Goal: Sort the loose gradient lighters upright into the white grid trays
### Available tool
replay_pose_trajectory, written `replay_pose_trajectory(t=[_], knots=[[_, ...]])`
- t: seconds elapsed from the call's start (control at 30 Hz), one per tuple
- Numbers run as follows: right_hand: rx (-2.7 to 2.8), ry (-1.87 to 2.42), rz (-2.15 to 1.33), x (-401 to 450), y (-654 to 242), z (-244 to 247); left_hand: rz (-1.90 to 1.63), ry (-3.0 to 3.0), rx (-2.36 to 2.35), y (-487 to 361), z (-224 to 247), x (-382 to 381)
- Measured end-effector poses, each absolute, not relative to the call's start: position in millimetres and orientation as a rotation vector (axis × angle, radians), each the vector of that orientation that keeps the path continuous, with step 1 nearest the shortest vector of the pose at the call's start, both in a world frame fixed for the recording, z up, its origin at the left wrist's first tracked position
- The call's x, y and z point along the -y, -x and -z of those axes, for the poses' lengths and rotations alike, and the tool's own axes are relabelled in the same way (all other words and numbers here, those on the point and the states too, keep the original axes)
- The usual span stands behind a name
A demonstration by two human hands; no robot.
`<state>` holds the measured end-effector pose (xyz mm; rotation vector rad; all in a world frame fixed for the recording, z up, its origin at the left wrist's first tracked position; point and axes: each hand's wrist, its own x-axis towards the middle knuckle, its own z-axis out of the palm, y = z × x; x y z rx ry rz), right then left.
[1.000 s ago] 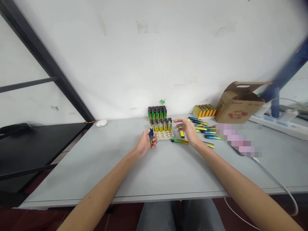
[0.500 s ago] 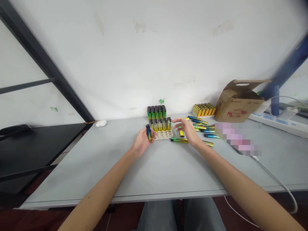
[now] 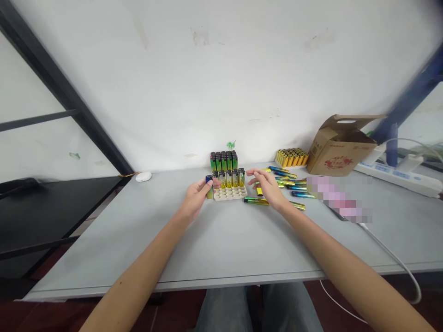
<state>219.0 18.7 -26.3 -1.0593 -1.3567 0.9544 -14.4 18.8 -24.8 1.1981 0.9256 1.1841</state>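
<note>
As the left hand (image 3: 197,198) holds a lighter (image 3: 209,186), upright lighters (image 3: 228,179) stand beside.

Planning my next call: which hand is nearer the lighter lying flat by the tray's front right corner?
Right. The right hand is open, just beyond the lying lighter. The left hand is farther off, left of the pale tray, gripping another lighter.

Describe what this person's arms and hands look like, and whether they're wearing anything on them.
Both forearms are bare, with no sleeves in view down to the bottom edge of the picture. The left hand and the right hand have no gloves, and no watch, bracelet or ring can be made out. No cables or markings show on them.
</note>
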Motion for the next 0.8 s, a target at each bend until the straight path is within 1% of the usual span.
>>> replay_pose_trajectory(t=[0.17,0.33,0.47,0.63,0.8], knots=[[1.401,1.107,-0.867,-19.5,-218.3,29.4,-1.367,-1.234,-1.018,16.6,30.0,-24.2],[1.448,1.13,-0.813,-19.6,-217.1,31.4,-1.425,-1.208,-1.004,17.0,37.9,-31.0],[1.482,1.135,-0.794,-18.4,-216.4,30.7,-1.418,-1.238,-0.975,16.8,43.3,-34.2],[1.508,1.146,-0.8,-17.5,-216.5,30.6,-1.331,-1.332,-1.081,14.1,42.5,-30.9],[1.499,1.159,-0.815,-19.8,-218.8,33.2,-1.321,-1.417,-1.158,13.5,40.8,-30.8]])
